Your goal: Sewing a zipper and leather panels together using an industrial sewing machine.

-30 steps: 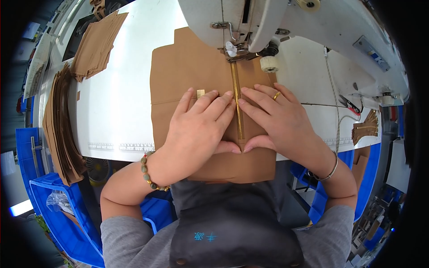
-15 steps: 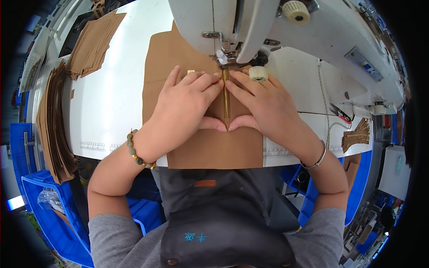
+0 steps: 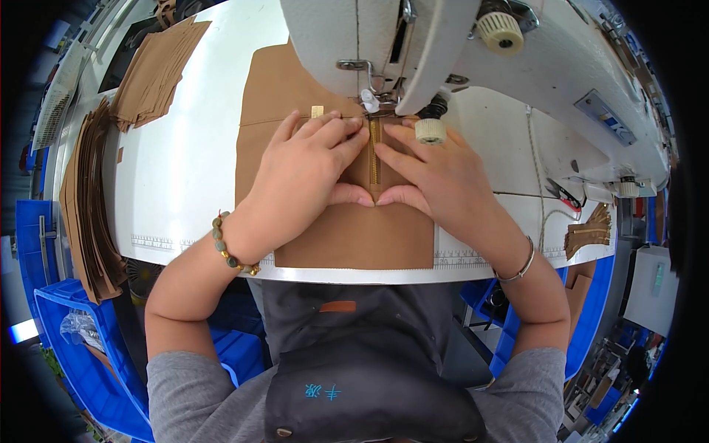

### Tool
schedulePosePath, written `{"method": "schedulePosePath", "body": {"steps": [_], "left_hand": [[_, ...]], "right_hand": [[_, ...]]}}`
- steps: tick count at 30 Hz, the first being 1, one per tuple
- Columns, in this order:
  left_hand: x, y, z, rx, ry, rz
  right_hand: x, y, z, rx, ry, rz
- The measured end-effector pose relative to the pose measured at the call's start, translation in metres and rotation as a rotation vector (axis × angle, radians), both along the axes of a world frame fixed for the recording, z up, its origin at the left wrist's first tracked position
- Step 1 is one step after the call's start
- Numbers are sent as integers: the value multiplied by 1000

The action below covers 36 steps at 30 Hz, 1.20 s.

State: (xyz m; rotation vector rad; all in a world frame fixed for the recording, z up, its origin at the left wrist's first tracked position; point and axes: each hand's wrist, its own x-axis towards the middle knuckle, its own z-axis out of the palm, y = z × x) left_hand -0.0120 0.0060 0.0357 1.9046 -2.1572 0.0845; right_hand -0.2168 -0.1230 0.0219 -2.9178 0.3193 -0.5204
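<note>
A brown leather-like panel (image 3: pixel 354 240) lies flat on the white sewing table, its far part under the sewing machine head (image 3: pixel 332 33). A brass-toothed zipper (image 3: pixel 376 159) runs down the panel toward me from the presser foot (image 3: pixel 380 105). My left hand (image 3: pixel 306 166) presses flat on the panel left of the zipper, fingers stretched forward. On the zipper's right, my right hand (image 3: pixel 443 170) lies likewise, fingers spread near a cream knob (image 3: pixel 430 131). Both thumbs nearly meet at the zipper's near end. The needle tip is hard to make out.
Stacked brown pieces (image 3: pixel 159 70) lie at the far left, and more hang over the table's left edge (image 3: pixel 85 207). Thread snips (image 3: pixel 565 193) and a bundle of zippers (image 3: pixel 588 232) rest at the right. Blue bins (image 3: pixel 88 354) stand below the table.
The panel has slid a little away from me, toward the machine. Both thumbs have shifted slightly forward, and both hands still press on the panel.
</note>
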Motion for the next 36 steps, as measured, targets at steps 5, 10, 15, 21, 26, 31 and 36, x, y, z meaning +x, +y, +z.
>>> {"method": "schedulePosePath", "body": {"steps": [5,10,15,21,26,31,36], "left_hand": [[-6,11,-1,-38,121,-39],[-3,9,0,-66,101,-63],[4,-3,-3,-86,119,-74],[8,-12,-10,-135,115,-46],[8,-12,-11,-154,65,-31],[2,5,-7,-70,160,-38],[-5,11,-8,-51,244,-57]], "right_hand": [[-7,11,3,36,-25,64],[-5,13,6,-35,-61,69],[3,6,6,-27,-13,30],[11,-3,-3,-36,37,-52],[14,-7,-5,-91,-72,-32],[5,-2,1,-75,92,-49],[2,6,2,-48,-37,-5]]}}
